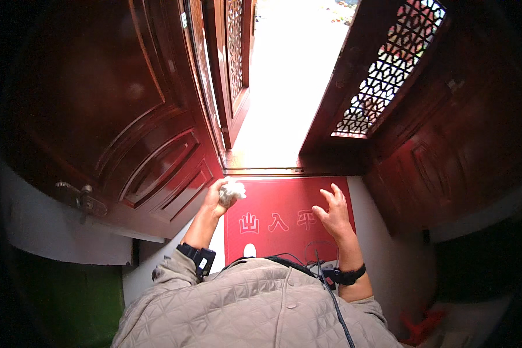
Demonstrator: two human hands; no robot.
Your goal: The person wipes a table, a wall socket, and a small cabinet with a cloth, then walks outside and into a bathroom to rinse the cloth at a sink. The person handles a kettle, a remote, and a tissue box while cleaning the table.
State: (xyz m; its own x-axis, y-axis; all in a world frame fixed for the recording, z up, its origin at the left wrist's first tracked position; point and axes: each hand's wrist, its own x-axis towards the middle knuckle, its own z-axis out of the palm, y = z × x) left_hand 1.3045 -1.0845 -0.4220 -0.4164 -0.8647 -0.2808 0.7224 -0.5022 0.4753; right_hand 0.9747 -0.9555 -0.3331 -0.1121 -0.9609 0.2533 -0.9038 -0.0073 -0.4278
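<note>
My left hand [213,200] grips a bunched white-and-grey cloth [231,193] above the left edge of a red doormat [269,191]. Part of the cloth sticks out past the thumb and fingers. Over the mat's right side, my right hand [334,212] is held with its fingers apart and nothing in it. The mat lies against a door threshold [265,171] and bears large outlined characters. Both wrists wear black straps with small devices.
Dark wooden doors stand at left [156,143] and right [422,174]; the left one has a metal handle [89,202]. Beyond the threshold, a lattice door leaf [322,108] flanks a bright doorway [282,87]. A black cable [330,296] hangs down my jacket.
</note>
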